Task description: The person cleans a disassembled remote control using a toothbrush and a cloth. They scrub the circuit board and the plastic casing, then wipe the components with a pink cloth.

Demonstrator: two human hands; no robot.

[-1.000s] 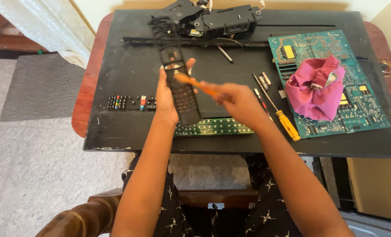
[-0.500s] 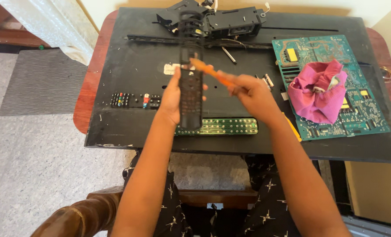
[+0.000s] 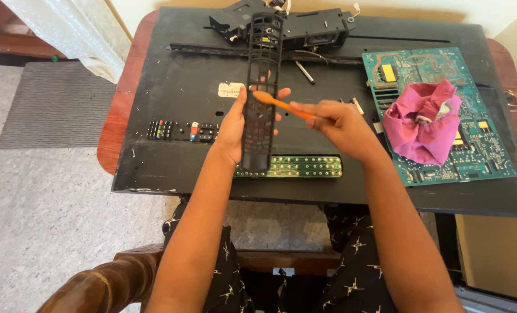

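The left hand [image 3: 235, 130] gripped a black remote cover [image 3: 259, 93], upright over the dark table panel [image 3: 171, 98], while the right hand [image 3: 336, 124] pinched an orange brush [image 3: 281, 104] against its holes

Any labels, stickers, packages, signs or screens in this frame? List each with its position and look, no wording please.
White sticker: small pale rectangle with dark print, on the black panel, just left of the left hand holding the black remote shell.
Yellow label patch: small rectangle near the top left of the green circuit board.
No packages, signs or lit screens show.
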